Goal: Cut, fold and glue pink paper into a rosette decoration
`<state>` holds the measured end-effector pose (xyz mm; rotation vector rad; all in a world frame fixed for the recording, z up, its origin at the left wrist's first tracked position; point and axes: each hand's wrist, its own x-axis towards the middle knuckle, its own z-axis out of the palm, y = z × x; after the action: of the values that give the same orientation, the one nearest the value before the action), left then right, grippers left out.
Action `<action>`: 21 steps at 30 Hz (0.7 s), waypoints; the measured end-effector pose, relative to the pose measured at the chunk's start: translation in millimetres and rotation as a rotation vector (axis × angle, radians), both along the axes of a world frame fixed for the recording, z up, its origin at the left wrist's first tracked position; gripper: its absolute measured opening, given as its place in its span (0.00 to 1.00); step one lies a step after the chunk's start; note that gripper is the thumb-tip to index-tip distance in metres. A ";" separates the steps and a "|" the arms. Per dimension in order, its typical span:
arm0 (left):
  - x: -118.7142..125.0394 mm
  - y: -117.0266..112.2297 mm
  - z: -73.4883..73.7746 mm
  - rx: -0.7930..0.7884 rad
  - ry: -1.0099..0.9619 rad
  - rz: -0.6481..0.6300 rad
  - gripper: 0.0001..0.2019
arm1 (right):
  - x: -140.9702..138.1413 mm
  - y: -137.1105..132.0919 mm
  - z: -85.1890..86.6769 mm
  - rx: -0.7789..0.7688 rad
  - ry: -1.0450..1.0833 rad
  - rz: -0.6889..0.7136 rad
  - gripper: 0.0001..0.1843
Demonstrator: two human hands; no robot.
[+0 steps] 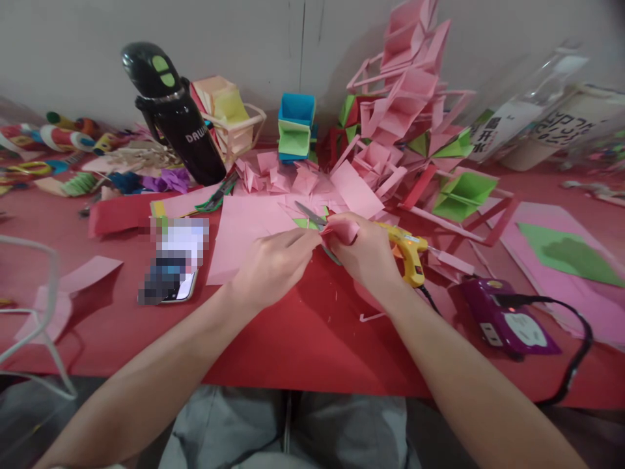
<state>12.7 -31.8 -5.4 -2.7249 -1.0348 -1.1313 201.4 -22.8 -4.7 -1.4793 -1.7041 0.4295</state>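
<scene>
**Left hand [273, 264] and right hand [368, 251] are pinching a folded pink paper [343, 229] over a red table [303, 339]**

Nearest, the person's grey trousers [209, 426] are showing below the table edge. Both bare forearms are slanting inward from the lower corners, the wrists nearly level. The left hand is lying palm down, its fingers stretching together toward the paper and gripping its near side. The right hand is curling around the same paper, thumb and fingers closing on it — the two hands are almost touching, mid-table.

To the right, a purple power socket [508, 319] is bearing a pale label too small to read. To the left, a phone [180, 260] is lying with its screen pixelated. A yellow glue gun [410, 251] is resting just beside the right hand. Scissors [308, 212] are pointing away behind the fingers; whether a hand is touching them cannot be told.

Farther back, a black bottle [183, 124] is showing white letters starting "DAU" — the rest is curving out of sight. At far right, a pale cup [561, 130] is carrying dark, unreadable characters. Pink folded-paper frames [413, 98] are towering against the grey wall [234, 39].
</scene>
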 end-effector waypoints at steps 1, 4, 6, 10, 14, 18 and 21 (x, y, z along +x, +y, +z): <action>-0.1 0.1 0.2 -0.002 0.001 0.000 0.11 | 0.1 -0.2 0.1 0.000 0.006 0.003 0.11; -0.9 0.2 1.2 -0.012 -0.002 0.004 0.11 | 1.1 -0.1 -0.2 -0.002 0.043 0.036 0.13; -1.4 0.1 1.7 -0.026 -0.003 0.012 0.11 | 2.1 0.5 -1.5 -0.013 0.073 0.064 0.12; -1.6 -0.6 1.1 -0.046 0.000 0.005 0.11 | 4.1 2.7 -6.5 -0.017 0.110 0.090 0.10; -1.4 -1.7 0.9 -0.050 0.001 -0.021 0.11 | 5.4 4.1 -7.4 -0.021 0.148 0.073 0.08; -2.5 -2.8 2.6 -0.059 -0.032 -0.032 0.11 | 7.0 5.1 -4.4 -0.047 0.164 0.104 0.08; -3.1 -3.5 3.6 -0.048 -0.036 -0.036 0.11 | 8.0 5.8 -4.8 -0.099 0.182 0.128 0.07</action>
<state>9.6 -35.3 -1.9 -2.7812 -1.0351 -1.1802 209.4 -17.0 -9.6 -1.3605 -1.6569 0.7043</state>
